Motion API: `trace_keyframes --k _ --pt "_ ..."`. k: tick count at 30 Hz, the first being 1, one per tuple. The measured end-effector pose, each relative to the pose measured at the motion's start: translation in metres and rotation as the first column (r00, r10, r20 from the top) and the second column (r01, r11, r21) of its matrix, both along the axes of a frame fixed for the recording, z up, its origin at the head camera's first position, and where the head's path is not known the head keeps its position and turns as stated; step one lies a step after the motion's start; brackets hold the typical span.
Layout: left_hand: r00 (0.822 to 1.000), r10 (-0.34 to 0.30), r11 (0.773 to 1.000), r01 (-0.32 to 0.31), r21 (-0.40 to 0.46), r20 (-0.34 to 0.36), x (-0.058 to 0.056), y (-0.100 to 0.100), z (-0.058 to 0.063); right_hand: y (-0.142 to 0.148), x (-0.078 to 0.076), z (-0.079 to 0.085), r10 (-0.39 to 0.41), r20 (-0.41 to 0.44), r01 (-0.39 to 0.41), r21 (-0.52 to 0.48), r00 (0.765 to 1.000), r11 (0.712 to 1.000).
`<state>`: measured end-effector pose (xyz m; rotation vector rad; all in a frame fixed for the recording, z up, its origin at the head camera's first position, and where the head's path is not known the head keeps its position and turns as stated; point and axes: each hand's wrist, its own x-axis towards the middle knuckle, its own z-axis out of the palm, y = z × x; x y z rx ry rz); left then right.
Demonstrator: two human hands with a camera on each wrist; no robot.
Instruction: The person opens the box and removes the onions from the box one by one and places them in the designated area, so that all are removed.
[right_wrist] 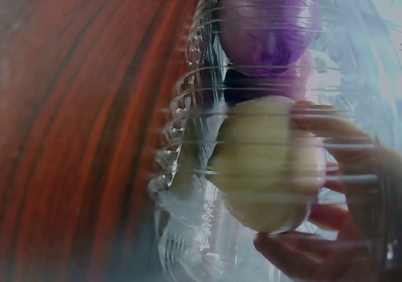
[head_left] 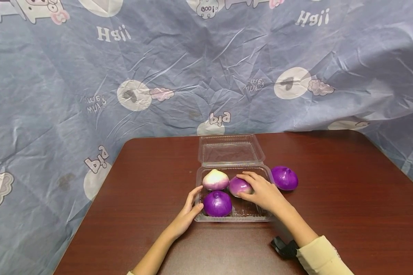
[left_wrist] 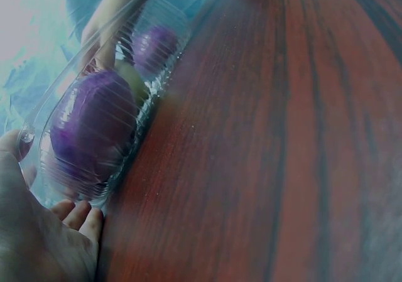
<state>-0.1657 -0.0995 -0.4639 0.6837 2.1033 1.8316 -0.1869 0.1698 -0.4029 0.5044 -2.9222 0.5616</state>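
Note:
A clear hinged plastic container (head_left: pixel 249 218) lies on the table with its lid folded back. My left hand (head_left: pixel 186 215) grips its left end, thumb and fingers at the rim and wall. Inside, a white-and-purple onion (head_left: pixel 215 180) sits at the back left, with a deep purple onion (head_left: pixel 217 204) in front of it. My right hand (head_left: pixel 265 193) holds another purple-and-white onion (head_left: pixel 239 186) in the right half of the container. In the right wrist view, the fingers curl round this onion's pale side (right_wrist: pixel 270 162). Whether it touches the container's bottom is hidden.
Another deep purple onion (head_left: pixel 285 178) rests on the table just right of the container. The transparent lid (head_left: pixel 230 151) extends toward the back edge. Near my right forearm is a black object (head_left: pixel 283 247). A printed blue cloth (head_left: pixel 179 76) hangs behind the brown table (head_left: pixel 151 183).

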Motion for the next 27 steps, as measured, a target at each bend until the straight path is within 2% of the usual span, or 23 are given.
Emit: trace_keyframes --k 5,12,19,27 --pt "1.000 0.002 1.000 -0.002 0.004 -0.003 0.001 0.000 0.000 0.003 0.006 0.004 -0.007 -0.015 0.006 -0.047 1.000 0.999" --pt "1.000 0.005 1.000 -0.005 0.008 -0.004 0.000 0.000 0.000 0.013 0.016 0.012 -0.014 -0.091 0.004 -0.117 0.996 0.993" --pt "1.000 0.006 1.000 -0.006 0.004 0.000 0.001 0.000 0.001 0.027 0.027 0.017 -0.069 -0.146 0.040 -0.192 0.987 0.981" --pt "1.000 0.023 1.000 -0.023 0.008 -0.009 0.000 0.001 -0.001 0.050 0.029 0.028 -0.154 -0.187 0.100 -0.270 0.970 0.958"
